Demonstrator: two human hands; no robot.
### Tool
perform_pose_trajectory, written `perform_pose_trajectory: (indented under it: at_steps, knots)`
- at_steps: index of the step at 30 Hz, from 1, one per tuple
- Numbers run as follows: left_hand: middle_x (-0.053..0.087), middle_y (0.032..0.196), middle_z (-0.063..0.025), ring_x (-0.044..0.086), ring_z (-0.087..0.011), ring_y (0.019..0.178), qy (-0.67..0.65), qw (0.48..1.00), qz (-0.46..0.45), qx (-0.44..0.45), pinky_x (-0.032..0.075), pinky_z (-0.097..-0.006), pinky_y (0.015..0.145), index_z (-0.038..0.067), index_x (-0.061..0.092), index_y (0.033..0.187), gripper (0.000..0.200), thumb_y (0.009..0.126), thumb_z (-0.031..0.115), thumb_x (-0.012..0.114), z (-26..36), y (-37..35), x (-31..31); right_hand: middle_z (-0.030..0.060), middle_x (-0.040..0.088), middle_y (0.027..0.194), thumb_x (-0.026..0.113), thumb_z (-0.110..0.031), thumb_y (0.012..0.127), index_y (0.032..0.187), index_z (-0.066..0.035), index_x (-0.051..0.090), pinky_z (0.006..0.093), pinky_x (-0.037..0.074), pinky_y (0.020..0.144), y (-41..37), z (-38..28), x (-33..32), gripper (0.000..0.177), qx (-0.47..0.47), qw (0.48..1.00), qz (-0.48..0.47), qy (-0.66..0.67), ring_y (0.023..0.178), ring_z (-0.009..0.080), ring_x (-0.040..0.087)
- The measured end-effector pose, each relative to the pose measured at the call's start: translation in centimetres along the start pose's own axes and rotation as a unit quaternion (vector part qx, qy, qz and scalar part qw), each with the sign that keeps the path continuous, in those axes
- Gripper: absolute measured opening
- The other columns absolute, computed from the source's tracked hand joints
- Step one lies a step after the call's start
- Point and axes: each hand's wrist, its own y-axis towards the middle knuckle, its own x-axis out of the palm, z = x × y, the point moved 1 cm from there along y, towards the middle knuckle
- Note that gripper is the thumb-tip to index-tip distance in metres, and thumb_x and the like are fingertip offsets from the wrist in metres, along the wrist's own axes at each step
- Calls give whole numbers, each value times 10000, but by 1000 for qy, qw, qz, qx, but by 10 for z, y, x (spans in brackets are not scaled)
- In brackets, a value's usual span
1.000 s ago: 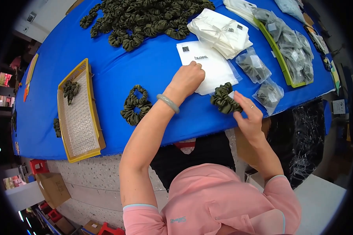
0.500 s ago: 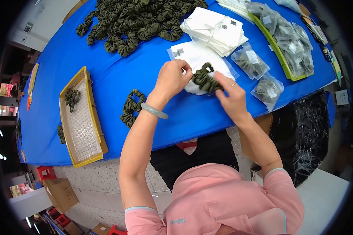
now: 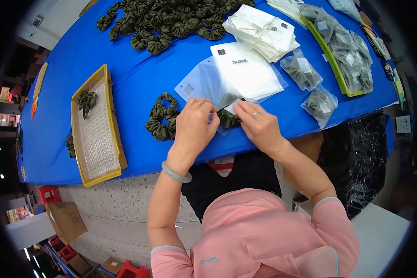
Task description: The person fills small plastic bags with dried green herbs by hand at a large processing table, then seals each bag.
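Observation:
My left hand (image 3: pixel 194 125), with a bangle on its wrist, is closed in a pinch at the edge of a clear frosted bag (image 3: pixel 200 79). Beside it, my right hand (image 3: pixel 260 126) grips a dark green scrunchie (image 3: pixel 228 119) and a small white label. The scrunchie is at the bag's lower part, partly hidden by my fingers; how far inside it lies is unclear. Behind them lies a stack of white printed bags (image 3: pixel 245 74). Two loose scrunchies (image 3: pixel 162 126) rest left of my left hand.
A pile of green scrunchies (image 3: pixel 171 21) lies at the back of the blue table (image 3: pixel 139 78). At left is a yellow tray (image 3: pixel 110 120) with a scrunchie. A tied white bundle (image 3: pixel 264 32), packed bags (image 3: pixel 301 72) and a green tray (image 3: pixel 331 60) are at right.
Both hands have come nearer the table's front edge with the scrunchie. A frosted bag now spreads out by my left hand, and the white stack behind is more exposed.

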Motion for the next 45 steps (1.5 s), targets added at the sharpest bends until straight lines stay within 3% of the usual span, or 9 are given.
perform_pose_trajectory:
  at_steps: [7,11,17,22,27,32,36,42,45]
  knots:
    - [674,869,-68,612,-238,755,55,979,178,85,514,-313,673,18,661,813,70,743,18,672,12,-16,12,167,668,1147,672,-1,765,1092,-1,651,294,574,732,19,-17,18,328,70,996,-30,-43,967,276,654]
    - [612,760,-67,559,-248,629,67,952,126,-271,493,-342,600,27,629,796,87,728,57,675,14,-44,13,176,653,1157,668,0,763,1081,-4,651,289,573,707,26,-22,23,319,80,995,-25,-57,964,287,647]
    - [577,683,-63,541,-248,574,85,964,99,-233,476,-349,571,39,610,774,119,725,106,695,-7,-51,27,151,647,1199,700,0,748,1123,-35,656,300,564,747,34,-30,41,379,74,995,-26,-55,1009,268,641]
    - [557,636,-60,551,-247,585,-41,955,-3,-295,470,-353,566,52,581,742,135,726,111,701,-1,-64,9,168,641,1147,696,-27,758,1064,-4,648,294,567,704,58,-36,65,311,21,998,21,-52,1007,294,627]
    - [567,666,-64,544,-245,575,3,952,46,-304,464,-359,564,57,582,792,148,729,113,703,-7,-84,-6,152,641,1142,712,-38,761,1057,-20,653,298,559,682,57,-53,45,302,-43,997,16,69,1012,275,621]
    - [575,713,-58,523,-249,558,115,934,258,-220,459,-368,558,56,566,910,234,740,119,715,-11,-72,-1,138,644,1132,726,-63,790,1097,-36,646,306,552,686,52,-41,35,318,118,990,58,44,967,251,630]
    - [560,769,-47,523,-228,563,155,947,187,-212,462,-355,559,34,526,1077,395,764,142,740,-47,-72,10,139,631,1174,777,-131,786,1185,-50,616,306,550,692,66,-26,40,438,303,905,-278,107,944,239,635]
    - [541,780,-35,542,-200,583,-11,922,214,-323,464,-330,558,4,488,1200,487,797,126,732,-22,-82,-2,129,678,1052,793,-172,784,1121,-42,644,301,548,672,37,2,17,391,373,896,-182,157,815,237,656]
    - [553,772,-32,524,-149,570,-4,919,242,-312,450,-286,554,-5,478,1268,517,817,77,716,-14,-85,3,110,695,871,788,-163,784,991,-33,669,292,542,617,40,-19,25,271,184,977,9,109,680,224,648]
